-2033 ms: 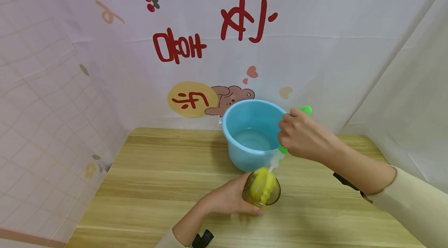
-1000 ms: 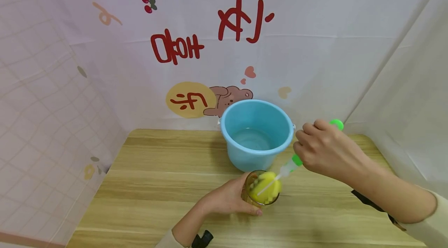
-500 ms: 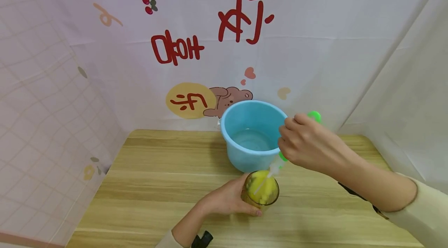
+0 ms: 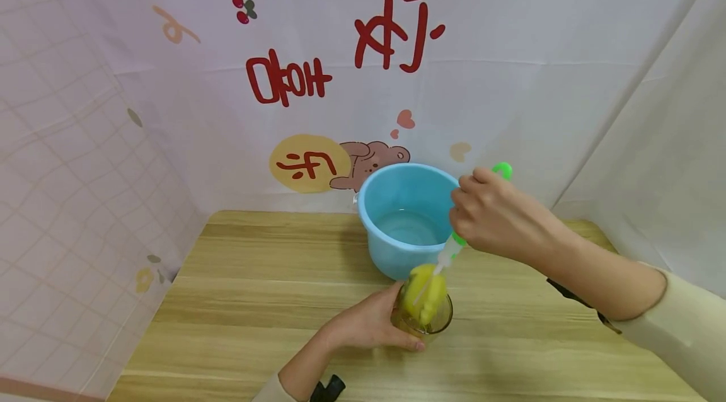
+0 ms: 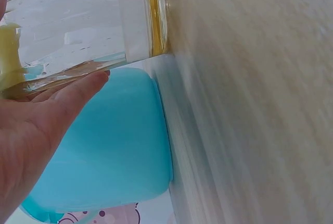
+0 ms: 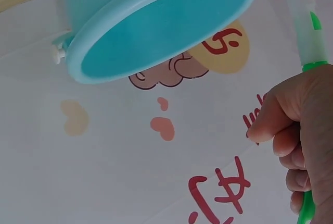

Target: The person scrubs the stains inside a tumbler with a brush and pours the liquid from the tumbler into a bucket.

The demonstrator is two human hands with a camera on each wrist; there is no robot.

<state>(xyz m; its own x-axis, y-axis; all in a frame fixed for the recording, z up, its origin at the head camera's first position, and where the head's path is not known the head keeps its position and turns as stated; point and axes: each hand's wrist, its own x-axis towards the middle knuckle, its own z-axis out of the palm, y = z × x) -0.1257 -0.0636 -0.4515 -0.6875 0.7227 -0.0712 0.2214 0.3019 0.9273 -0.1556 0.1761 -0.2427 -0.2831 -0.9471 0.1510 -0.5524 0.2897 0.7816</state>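
My left hand [image 4: 371,321] grips a clear amber-tinted glass cup [image 4: 441,317] from its left side, its mouth facing up. In the left wrist view the thick base of the cup [image 5: 141,18] shows close to the wooden table. My right hand [image 4: 492,216] is curled round the green and white handle [image 4: 452,249] of a sponge cup brush, and the green end sticks out above the fist. The yellow sponge head [image 4: 424,295] sits partly inside the cup, its top above the rim. In the right wrist view the fingers [image 6: 291,146] wrap the handle; the sponge is out of that view.
Just behind the cup stands a light blue bucket [image 4: 391,257] with a little clear water at its bottom. The wooden table [image 4: 255,276] ends at a white printed cloth [image 4: 510,74] at the back, with more cloth hanging on both sides.
The brush moved right and down with my right hand, then back left and up; its sponge now stands higher in the cup than half a second ago. The left hand and cup stay nearly still.
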